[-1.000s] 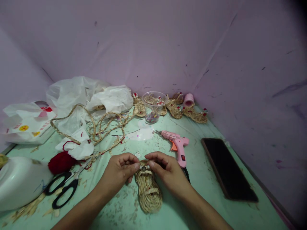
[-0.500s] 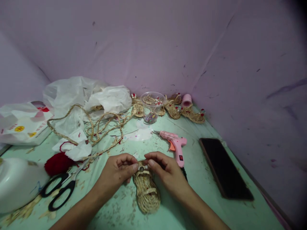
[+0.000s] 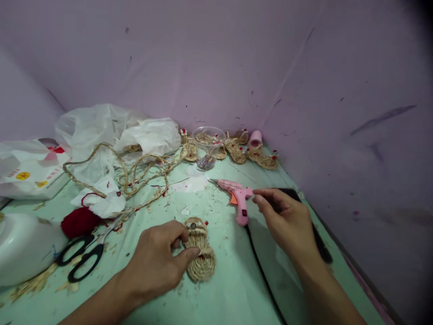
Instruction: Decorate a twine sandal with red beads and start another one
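A small woven straw sandal (image 3: pixel 199 249) lies on the green table (image 3: pixel 230 289) near the front. My left hand (image 3: pixel 157 264) grips it from the left, thumb and fingers closed round its side. My right hand (image 3: pixel 286 221) hovers to the right of a pink glue gun (image 3: pixel 237 197), fingers loosely curled and apart, holding nothing. The glue gun lies on the table with its black cord (image 3: pixel 262 275) running toward me. The right hand partly covers a dark phone (image 3: pixel 320 243).
Black scissors (image 3: pixel 83 257), a red yarn ball (image 3: pixel 79 222) and a white container (image 3: pixel 23 248) sit at the left. Braided straw rope (image 3: pixel 135 174) and white plastic bags (image 3: pixel 111 131) lie behind. A clear cup of beads (image 3: pixel 207 146) and several finished straw sandals (image 3: pixel 260 158) stand in the far corner.
My right hand has let go of the sandal's toe and moved right toward the glue gun. My left hand has shifted to hold the sandal's side. The view has panned slightly right.
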The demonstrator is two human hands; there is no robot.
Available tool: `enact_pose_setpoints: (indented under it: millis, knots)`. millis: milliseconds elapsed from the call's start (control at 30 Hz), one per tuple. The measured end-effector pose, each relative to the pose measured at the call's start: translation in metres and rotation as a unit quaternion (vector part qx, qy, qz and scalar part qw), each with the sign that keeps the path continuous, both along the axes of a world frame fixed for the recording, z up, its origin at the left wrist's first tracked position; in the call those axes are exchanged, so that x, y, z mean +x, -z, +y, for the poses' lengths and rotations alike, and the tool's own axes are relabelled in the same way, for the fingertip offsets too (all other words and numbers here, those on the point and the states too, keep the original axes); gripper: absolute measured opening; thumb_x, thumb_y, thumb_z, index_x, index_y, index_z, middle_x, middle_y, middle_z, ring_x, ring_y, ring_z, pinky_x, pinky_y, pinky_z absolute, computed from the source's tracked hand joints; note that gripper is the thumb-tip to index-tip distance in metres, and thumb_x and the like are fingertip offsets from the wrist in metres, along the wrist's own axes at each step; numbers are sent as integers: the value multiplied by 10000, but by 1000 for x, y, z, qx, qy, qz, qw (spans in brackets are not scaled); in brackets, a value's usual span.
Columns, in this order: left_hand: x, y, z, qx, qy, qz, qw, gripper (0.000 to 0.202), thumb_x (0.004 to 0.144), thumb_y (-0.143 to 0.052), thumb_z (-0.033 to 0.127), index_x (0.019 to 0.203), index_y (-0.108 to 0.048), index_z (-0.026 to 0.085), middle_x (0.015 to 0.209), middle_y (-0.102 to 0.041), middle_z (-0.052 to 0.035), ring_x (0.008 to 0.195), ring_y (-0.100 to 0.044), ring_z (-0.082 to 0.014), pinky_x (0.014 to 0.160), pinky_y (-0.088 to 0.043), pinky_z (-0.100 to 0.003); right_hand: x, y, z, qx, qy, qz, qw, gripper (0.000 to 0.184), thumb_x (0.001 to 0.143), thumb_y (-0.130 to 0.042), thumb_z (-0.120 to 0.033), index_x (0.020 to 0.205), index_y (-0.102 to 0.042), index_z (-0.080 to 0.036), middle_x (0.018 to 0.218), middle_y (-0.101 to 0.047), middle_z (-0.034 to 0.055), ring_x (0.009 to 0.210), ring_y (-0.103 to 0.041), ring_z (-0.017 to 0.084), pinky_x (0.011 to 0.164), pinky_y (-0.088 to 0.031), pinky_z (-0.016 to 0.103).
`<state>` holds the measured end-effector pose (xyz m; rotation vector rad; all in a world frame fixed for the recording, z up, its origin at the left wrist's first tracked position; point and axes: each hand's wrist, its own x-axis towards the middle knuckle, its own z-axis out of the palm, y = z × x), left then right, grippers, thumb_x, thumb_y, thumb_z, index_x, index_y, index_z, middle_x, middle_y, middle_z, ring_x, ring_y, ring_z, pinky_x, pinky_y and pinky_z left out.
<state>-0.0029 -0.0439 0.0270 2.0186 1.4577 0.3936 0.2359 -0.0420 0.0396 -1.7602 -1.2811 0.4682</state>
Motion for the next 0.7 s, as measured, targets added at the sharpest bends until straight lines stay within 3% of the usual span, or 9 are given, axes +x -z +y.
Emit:
enact_pose_setpoints:
  millis: [133, 400, 500, 700]
  knots:
    - [5, -6, -13, 49, 94, 48, 993, 239, 777, -501, 381, 880, -616, 199, 652, -584, -6, 569, -492, -138, 555, -332, -254, -8, 2, -3, 3, -50, -21, 999, 166, 769, -544, -273, 843, -668, -192, 764, -688, 32, 654, -605, 168, 595, -452, 274]
    - [11, -8, -15, 7, 172, 34, 985, 179, 805, -462, 280, 816, -614, 186, 659, -596, 0, 605, -524, -129, 564, -340, -231, -20, 12, -8, -29, -120, -46, 991, 174, 781, -519, -246, 883, -658, -221, 786, -687, 16, 641, -616, 166, 572, -450, 267]
    - [9, -13, -14, 0, 158, 23, 987, 207, 824, -425, 259, 746, -597, 175, 656, -598, 0, 619, -532, -124, 579, -352, -225, -21, 11, -8, -33, -126, -54, 990, 172, 778, -520, -231, 880, -658, -220, 744, -686, 11, 622, -610, 165, 561, -445, 266]
    - [-23, -50, 4, -42, 98, 55, 993, 198, 780, -498, 338, 694, -622, 208, 565, -568, 41, 531, -483, -106, 502, -319, -206, -28, 13, -8, -8, -165, -59, 985, 176, 770, -512, -153, 870, -654, -186, 834, -700, 38, 720, -622, 165, 660, -458, 273]
